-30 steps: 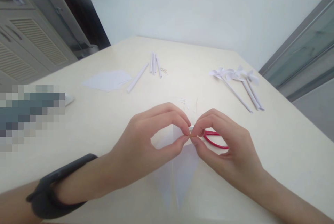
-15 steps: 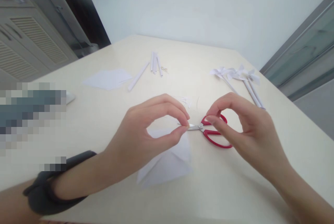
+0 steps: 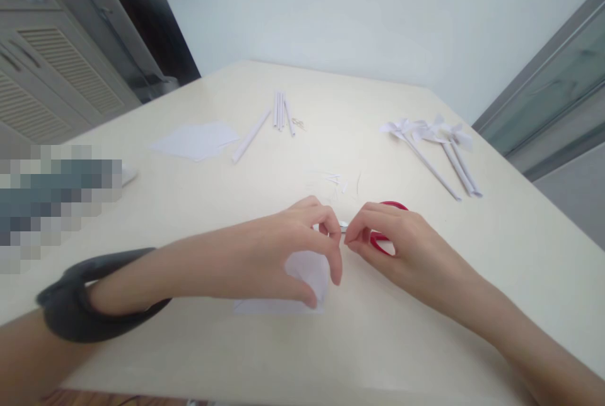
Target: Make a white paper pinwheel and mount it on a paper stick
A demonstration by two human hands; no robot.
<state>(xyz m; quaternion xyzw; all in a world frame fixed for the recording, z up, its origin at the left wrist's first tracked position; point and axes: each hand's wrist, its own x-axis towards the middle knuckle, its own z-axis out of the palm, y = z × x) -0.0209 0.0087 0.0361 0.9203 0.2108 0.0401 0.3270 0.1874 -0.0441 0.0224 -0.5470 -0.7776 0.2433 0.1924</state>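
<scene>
My left hand (image 3: 295, 242), with a dark band on its wrist, hovers over a folded sheet of white paper (image 3: 308, 270). Its thumb and forefinger are apart, and nothing shows between them. To the right, my right hand (image 3: 401, 236) is in a pinch, fingertips close to the left hand's fingers. Whatever the pinch may hold is too small to make out. Red-handled scissors (image 3: 395, 205) lie on the table behind and under the right hand, partly hidden by it. Just beyond the hands lie small white paper scraps (image 3: 333, 178) and thin strands.
Rolled paper sticks (image 3: 280, 110) lie at the back, one longer roll (image 3: 251, 136) beside them. Further left is a stack of white paper sheets (image 3: 196, 141). Paper pinwheels (image 3: 425, 132) on sticks rest at the right. A wall (image 3: 321, 15) borders the table's back edge.
My left hand has gone from a pinch to spread fingers and turned palm down. My right hand has moved left, towards it, now covering more of the scissors. The folded paper has shifted slightly.
</scene>
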